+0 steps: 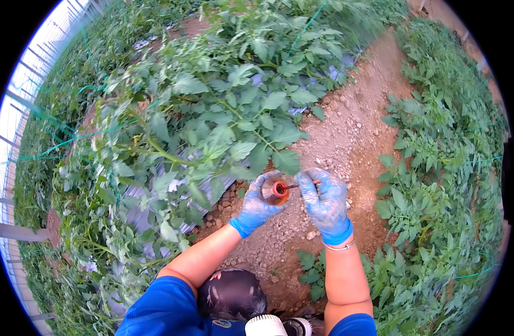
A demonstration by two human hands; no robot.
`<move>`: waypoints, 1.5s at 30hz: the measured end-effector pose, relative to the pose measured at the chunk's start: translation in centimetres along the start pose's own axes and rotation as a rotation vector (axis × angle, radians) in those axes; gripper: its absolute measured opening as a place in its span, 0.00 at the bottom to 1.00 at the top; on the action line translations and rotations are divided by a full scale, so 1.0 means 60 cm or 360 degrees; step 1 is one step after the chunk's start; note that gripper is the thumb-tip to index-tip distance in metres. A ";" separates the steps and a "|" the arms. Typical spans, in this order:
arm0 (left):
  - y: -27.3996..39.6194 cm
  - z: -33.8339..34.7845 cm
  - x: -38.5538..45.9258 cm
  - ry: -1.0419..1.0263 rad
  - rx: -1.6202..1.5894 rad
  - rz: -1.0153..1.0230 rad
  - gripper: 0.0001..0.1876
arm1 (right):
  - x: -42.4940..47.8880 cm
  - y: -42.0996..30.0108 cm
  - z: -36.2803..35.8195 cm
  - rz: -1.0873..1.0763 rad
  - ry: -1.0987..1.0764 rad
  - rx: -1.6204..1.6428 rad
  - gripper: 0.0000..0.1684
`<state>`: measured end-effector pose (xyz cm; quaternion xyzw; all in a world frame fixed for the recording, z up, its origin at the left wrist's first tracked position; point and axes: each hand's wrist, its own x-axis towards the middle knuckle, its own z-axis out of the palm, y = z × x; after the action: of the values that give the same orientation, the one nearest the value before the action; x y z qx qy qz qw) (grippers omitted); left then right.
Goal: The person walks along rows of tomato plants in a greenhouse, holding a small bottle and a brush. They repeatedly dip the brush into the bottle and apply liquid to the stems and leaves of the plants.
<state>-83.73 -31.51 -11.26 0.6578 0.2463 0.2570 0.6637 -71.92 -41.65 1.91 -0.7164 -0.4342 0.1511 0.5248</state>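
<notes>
My left hand (257,208), in a blue glove smeared with pale residue, holds a small clear bottle (275,191) with a red rim and reddish liquid inside. The bottle's mouth faces up towards me. In my right hand (322,201), gloved the same way, is a thin dark red stick (297,185), pinched between thumb and fingers. Its far end reaches the bottle's mouth; whether it touches the liquid I cannot tell. Leaves of a tomato plant (240,126) hang just beyond both hands.
Tomato rows stand on the left and on the right (429,201), with a bare soil path (336,138) between them. Silvery plastic mulch (139,214) shows under the left plants. Green twine (101,131) crosses the foliage. White round objects (265,325) sit at my waist.
</notes>
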 end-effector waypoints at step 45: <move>0.663 0.725 0.339 -0.0924 0.0727 -0.0371 0.39 | -0.219 -0.171 -0.379 0.2150 -0.0887 0.0672 0.14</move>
<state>-40.32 -50.36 29.31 0.8017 0.1721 -0.0787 0.5670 -68.98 -65.27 16.97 -0.6461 0.0205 0.6949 0.3150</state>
